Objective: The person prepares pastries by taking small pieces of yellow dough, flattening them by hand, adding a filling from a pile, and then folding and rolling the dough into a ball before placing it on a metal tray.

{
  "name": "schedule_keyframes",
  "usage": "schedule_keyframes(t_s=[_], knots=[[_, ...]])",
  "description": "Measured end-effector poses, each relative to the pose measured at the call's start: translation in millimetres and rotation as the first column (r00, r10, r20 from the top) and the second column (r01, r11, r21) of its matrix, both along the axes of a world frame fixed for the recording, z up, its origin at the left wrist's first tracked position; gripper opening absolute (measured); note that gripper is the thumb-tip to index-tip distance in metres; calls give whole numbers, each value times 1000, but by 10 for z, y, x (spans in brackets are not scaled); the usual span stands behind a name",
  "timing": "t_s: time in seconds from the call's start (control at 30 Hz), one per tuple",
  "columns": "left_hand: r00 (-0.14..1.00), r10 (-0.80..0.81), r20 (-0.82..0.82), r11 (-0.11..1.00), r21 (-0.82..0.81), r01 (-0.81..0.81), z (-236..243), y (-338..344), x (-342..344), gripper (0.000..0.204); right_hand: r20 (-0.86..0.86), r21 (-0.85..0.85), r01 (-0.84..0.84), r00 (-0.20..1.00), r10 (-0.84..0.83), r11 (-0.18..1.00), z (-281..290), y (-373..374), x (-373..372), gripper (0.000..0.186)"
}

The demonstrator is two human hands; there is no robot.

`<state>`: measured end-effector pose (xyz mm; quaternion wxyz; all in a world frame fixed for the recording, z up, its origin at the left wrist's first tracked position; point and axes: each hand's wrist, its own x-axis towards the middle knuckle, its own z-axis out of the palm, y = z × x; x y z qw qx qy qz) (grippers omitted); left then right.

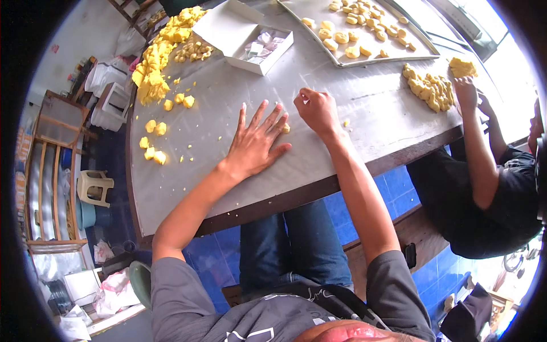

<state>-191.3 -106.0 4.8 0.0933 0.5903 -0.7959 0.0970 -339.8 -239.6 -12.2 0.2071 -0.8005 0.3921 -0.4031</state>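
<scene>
My left hand (pixel 257 141) lies palm down over the metal tabletop (pixel 211 122), its fingers spread. A small piece of yellow dough (pixel 286 129) shows at the edge of its fingers, and the palm hides whatever else is beneath. To its right, my right hand (pixel 318 111) is closed just above the table, thumb and fingers curled together; what it holds, if anything, is hidden. Small dough lumps (pixel 160 129) sit in little groups at the left of the table. Behind them a large heap of yellow dough (pixel 165 48) runs along the far left edge.
An open white box (pixel 272 60) of small wrapped packets stands at the back. Beyond my right hand is a baking tray (pixel 393 57) with shaped dough pieces. A co-worker's hand (pixel 466 91) at the right touches dough by a browner mound (pixel 427 88). Crumbs dot the tabletop.
</scene>
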Motion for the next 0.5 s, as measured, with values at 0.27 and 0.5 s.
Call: schedule_keyframes(t_s=[0.27,0.5], knots=[[999,-35,0,992,120,35,85,44,47,81,33,35,20,999,-22,999,-4,8,26,18],[964,198,-176,965,-138,-224,445,491,834,74,121,87,-26,993,15,996,44,-26,119,62]])
